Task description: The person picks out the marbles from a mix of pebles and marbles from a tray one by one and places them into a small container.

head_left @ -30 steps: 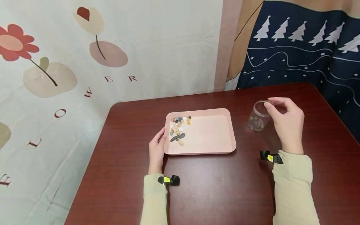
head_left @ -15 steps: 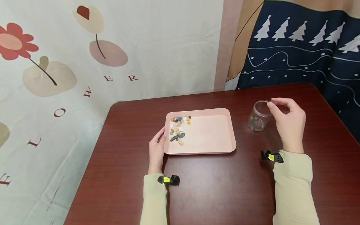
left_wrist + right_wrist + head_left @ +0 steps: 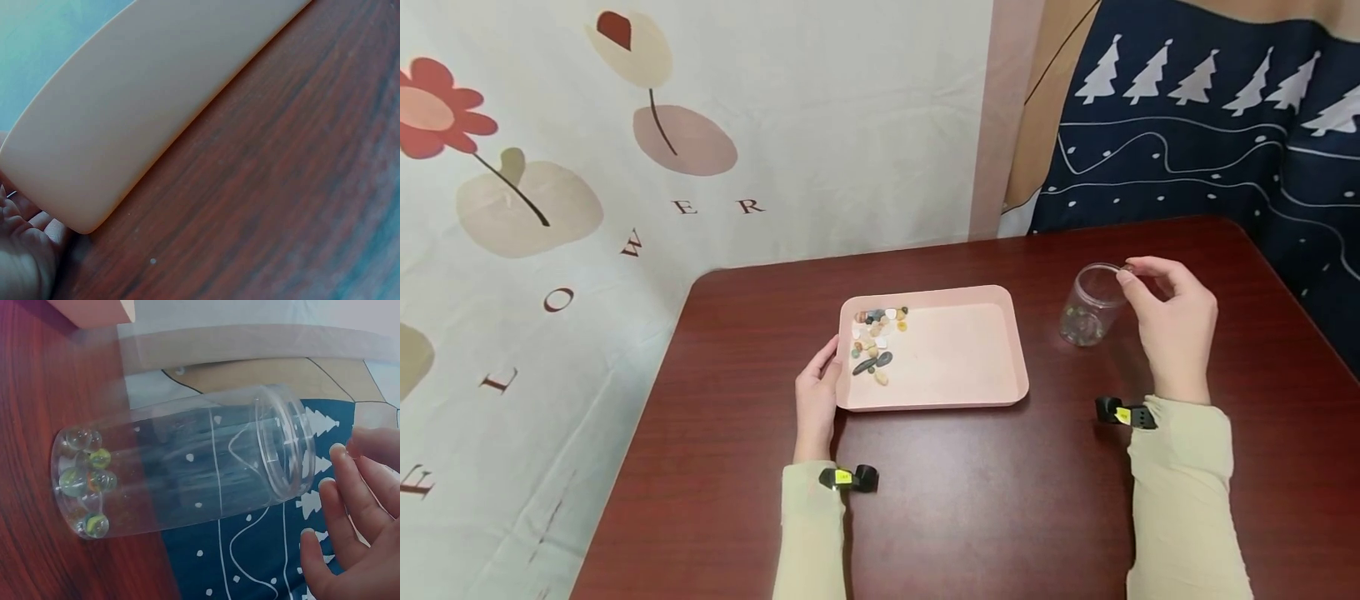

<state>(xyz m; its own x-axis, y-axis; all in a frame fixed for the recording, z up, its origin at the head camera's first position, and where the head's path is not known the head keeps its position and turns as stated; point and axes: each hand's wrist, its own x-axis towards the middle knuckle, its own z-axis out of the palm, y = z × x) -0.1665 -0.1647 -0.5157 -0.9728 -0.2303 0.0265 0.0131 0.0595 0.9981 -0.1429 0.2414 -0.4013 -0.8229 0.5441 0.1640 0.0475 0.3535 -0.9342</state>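
Observation:
A pink tray [image 3: 955, 354] lies on the table with several small pebbles [image 3: 874, 343] gathered along its left side. My left hand [image 3: 817, 400] grips the tray's left edge; the left wrist view has its fingers [image 3: 44, 225] at the tray's corner, partly hidden. To the right of the tray stands a clear jar [image 3: 1090, 310], upright and without a lid. Several glass marbles [image 3: 97, 525] with yellow-green swirls lie at its bottom. Beside the jar's rim, my right hand [image 3: 1176, 329] pinches a small reddish-brown, stone-like piece [image 3: 354, 450] between thumb and index finger, mostly covered by the fingertips.
The dark red-brown wooden table [image 3: 970, 508] reaches back to a pale curtain [image 3: 850, 125] printed with flowers and letters. A navy cloth [image 3: 1187, 158] with white trees hangs behind the right corner.
My right hand has shifted slightly right, away from the jar's mouth, still pinching the small piece. The left hand, tray, pebbles and jar keep their places on the table.

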